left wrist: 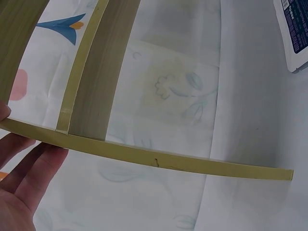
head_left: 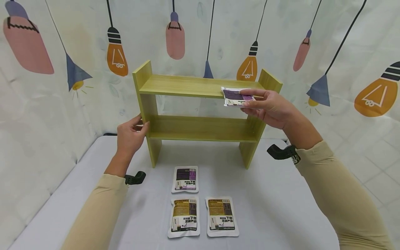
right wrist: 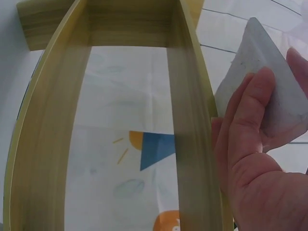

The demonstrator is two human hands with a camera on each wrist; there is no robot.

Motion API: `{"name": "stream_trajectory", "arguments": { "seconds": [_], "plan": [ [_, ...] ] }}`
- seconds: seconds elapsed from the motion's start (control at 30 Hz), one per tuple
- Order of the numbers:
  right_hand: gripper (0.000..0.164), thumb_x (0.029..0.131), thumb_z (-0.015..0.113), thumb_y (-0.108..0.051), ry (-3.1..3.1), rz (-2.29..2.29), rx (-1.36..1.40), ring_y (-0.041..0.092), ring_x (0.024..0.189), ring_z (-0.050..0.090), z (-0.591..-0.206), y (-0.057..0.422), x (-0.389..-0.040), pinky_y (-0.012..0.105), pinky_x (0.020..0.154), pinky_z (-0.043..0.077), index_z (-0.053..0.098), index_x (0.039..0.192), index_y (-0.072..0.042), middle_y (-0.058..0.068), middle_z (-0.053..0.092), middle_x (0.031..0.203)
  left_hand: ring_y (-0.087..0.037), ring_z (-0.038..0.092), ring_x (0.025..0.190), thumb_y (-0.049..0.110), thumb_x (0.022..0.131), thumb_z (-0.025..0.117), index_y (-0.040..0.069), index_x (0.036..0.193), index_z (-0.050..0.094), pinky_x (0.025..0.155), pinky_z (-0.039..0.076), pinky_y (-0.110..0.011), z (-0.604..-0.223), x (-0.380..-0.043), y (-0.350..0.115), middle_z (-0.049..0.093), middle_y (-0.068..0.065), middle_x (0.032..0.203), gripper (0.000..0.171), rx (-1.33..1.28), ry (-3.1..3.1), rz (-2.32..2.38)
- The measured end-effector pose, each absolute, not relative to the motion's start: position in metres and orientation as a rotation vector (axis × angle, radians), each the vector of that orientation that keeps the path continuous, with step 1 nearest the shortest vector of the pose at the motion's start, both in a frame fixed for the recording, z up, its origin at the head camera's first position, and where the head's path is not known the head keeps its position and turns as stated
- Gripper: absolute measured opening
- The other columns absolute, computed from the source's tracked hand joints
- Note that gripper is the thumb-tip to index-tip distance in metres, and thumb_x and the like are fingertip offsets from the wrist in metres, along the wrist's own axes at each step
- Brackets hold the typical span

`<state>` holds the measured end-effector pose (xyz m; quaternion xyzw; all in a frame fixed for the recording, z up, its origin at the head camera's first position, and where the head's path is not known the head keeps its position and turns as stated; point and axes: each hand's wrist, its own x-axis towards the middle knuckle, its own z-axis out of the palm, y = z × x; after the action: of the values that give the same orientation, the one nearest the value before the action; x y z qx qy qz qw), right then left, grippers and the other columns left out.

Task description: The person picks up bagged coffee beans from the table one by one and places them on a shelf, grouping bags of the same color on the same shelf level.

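"Holding what with the right hand (head_left: 271, 107)?"
"Pinching a flat, printed pouch (head_left: 232, 96) between thumb and fingers, near the top board (head_left: 187, 85) of the wood-grain shelf (head_left: 203, 127), toward its right end."
"Looking how?"
"Showing a dark purple panel above a white strip, plain whitish on the back."
"And with the left hand (head_left: 129, 137)?"
"Gripping the left side panel (head_left: 149, 107)."

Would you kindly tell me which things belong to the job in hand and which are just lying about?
Likely the job's:
yellow-green wooden shelf unit, gripped by the left hand
flat purple-and-white packet in the right hand
probably also another purple-and-white packet and two flat gold-and-white packets

Apparently just surroundings:
white table
pale wall covering printed with lamps
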<state>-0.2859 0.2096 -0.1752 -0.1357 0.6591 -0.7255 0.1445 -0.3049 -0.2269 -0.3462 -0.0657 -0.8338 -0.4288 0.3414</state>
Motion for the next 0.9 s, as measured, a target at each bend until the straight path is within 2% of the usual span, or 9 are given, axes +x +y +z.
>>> {"name": "stream_trajectory", "arguments": {
  "seconds": [0.27, 0.57, 0.8, 0.9],
  "plan": [
    [0.043, 0.094, 0.069, 0.001, 1.909, -2.054, -0.43, 0.021, 0.112, 0.06, -0.174, 0.212, -0.285, 0.02, 0.086, 0.059, 0.069, 0.134, -0.014, 0.008, 0.043, 0.141, -0.036, 0.075, 0.095, 0.029, 0.1, 0.064, 0.018, 0.145, 0.06, 0.067, 0.044, 0.001, -0.346, -0.304, -0.226, 0.074, -0.016, 0.123, 0.046, -0.167, -2.174, -1.11],
    [0.047, 0.092, 0.074, -0.005, 1.955, -2.076, -0.345, 0.021, 0.108, 0.064, -0.171, 0.208, -0.29, 0.022, 0.086, 0.06, 0.067, 0.137, -0.013, 0.008, 0.044, 0.141, -0.035, 0.075, 0.096, 0.029, 0.1, 0.065, 0.019, 0.145, 0.059, 0.069, 0.045, 0.0, -0.347, -0.304, -0.226, 0.073, -0.015, 0.126, 0.046, -0.168, -2.176, -1.12],
    [0.052, 0.089, 0.077, -0.006, 1.981, -2.105, -0.277, 0.024, 0.111, 0.064, -0.17, 0.203, -0.292, 0.024, 0.084, 0.061, 0.065, 0.14, -0.011, 0.008, 0.044, 0.142, -0.036, 0.075, 0.096, 0.029, 0.1, 0.064, 0.019, 0.145, 0.059, 0.068, 0.044, 0.001, -0.348, -0.305, -0.227, 0.074, -0.015, 0.125, 0.046, -0.175, -2.173, -1.114],
    [0.053, 0.088, 0.078, -0.007, 2.001, -2.111, -0.269, 0.023, 0.107, 0.067, -0.17, 0.202, -0.293, 0.024, 0.083, 0.061, 0.065, 0.14, -0.011, 0.008, 0.045, 0.141, -0.036, 0.075, 0.095, 0.029, 0.1, 0.064, 0.019, 0.145, 0.06, 0.067, 0.044, 0.001, -0.347, -0.305, -0.227, 0.074, -0.016, 0.124, 0.046, -0.178, -2.167, -1.114]
  ]
}}
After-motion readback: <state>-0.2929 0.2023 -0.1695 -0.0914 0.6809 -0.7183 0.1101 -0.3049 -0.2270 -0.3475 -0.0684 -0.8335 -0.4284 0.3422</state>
